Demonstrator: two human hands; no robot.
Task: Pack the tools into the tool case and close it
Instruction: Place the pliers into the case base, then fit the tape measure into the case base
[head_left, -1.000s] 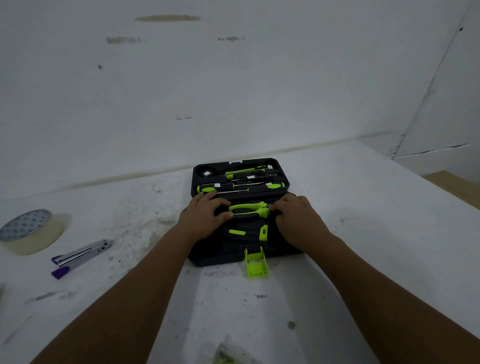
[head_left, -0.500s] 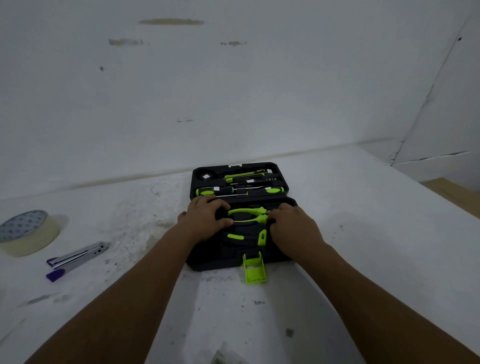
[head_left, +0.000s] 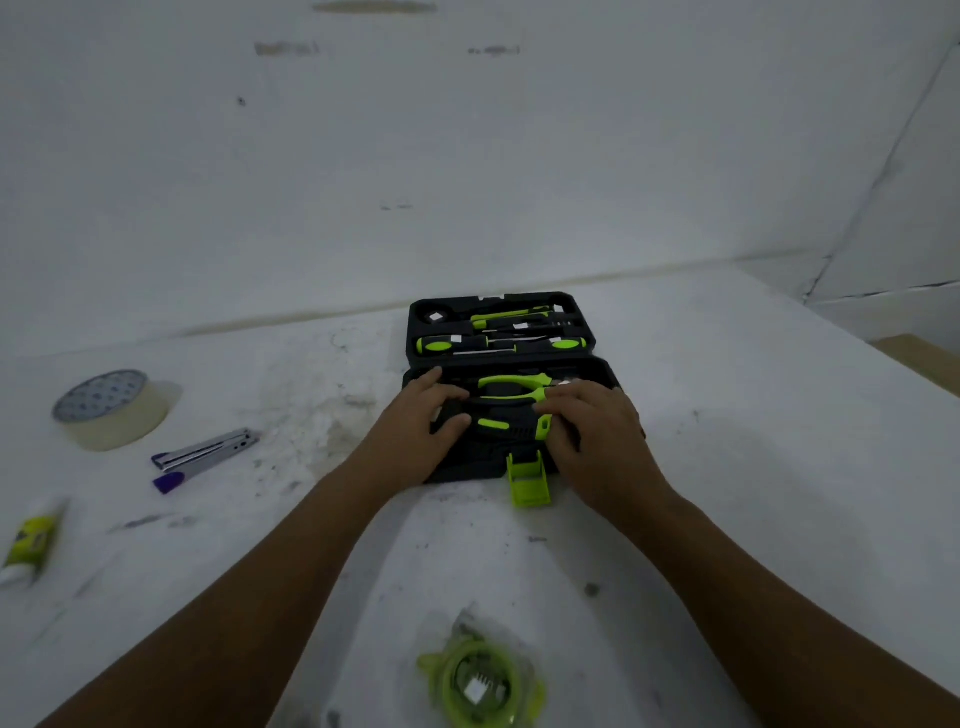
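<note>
Lying open on the white bench (head_left: 727, 467), the case (head_left: 498, 467) has two black halves, and both hands rest on the half nearer the person. The left hand (head_left: 415, 436) lies flat on the case's left side with its fingers (head_left: 431, 379) spread. The right hand (head_left: 592, 431) sits on the right side, fingers (head_left: 553, 402) curled down on the green pliers (head_left: 511, 387), pressing, not pinching. The far half holds the screwdrivers (head_left: 498, 343), all tucked in.

I think the case is hard plastic, stiff and a bit heavy with tools inside. The pliers are hard metal with grippy handles, so push there. To shut the case, hold the far half by its edges. The green latch (head_left: 530, 480) sticks out at the near edge.
</note>
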